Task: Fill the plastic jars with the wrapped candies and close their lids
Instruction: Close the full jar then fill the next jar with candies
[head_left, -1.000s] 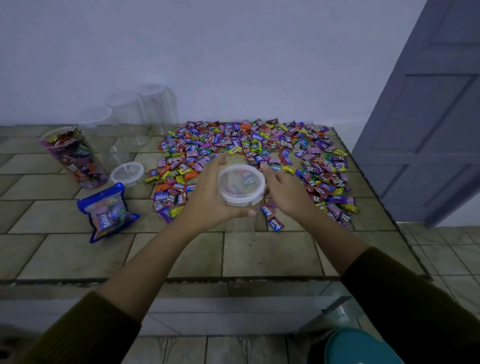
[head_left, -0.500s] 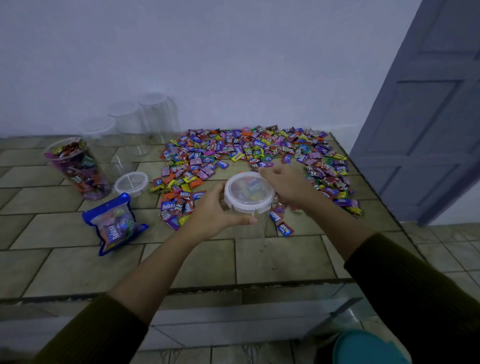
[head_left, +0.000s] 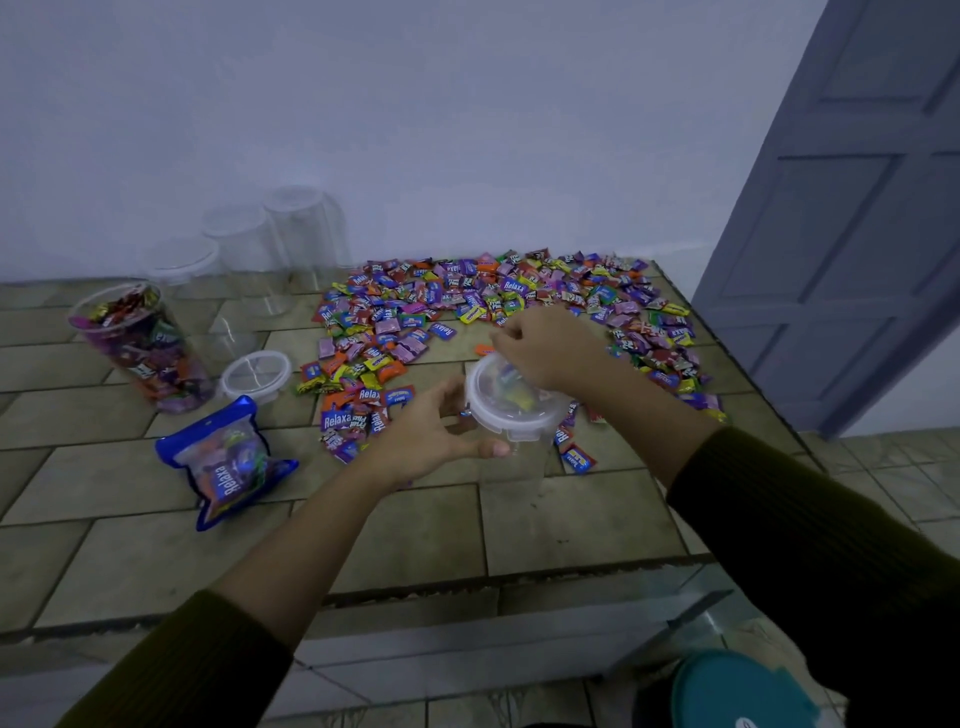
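A clear plastic jar (head_left: 511, 457) stands on the tiled counter in front of me, with a translucent lid (head_left: 506, 410) on its top. My left hand (head_left: 423, 434) grips the jar just under the lid, thumb on the near side. My right hand (head_left: 545, 345) reaches over the lid's far edge with curled fingers on its rim. A wide spread of wrapped candies (head_left: 498, 306) covers the counter behind the jar. At the left, a lidless jar (head_left: 140, 345) is filled with candies.
A loose lid (head_left: 255, 375) lies beside a blue Relaxa candy bag (head_left: 228, 462). Three clear jars (head_left: 249, 254) stand by the wall at the back left. A grey door (head_left: 852, 218) is on the right. A teal container (head_left: 737, 691) sits below the counter edge.
My right hand moved from the jar's right side up over the far edge of the lid. The left hand kept its grip on the jar.
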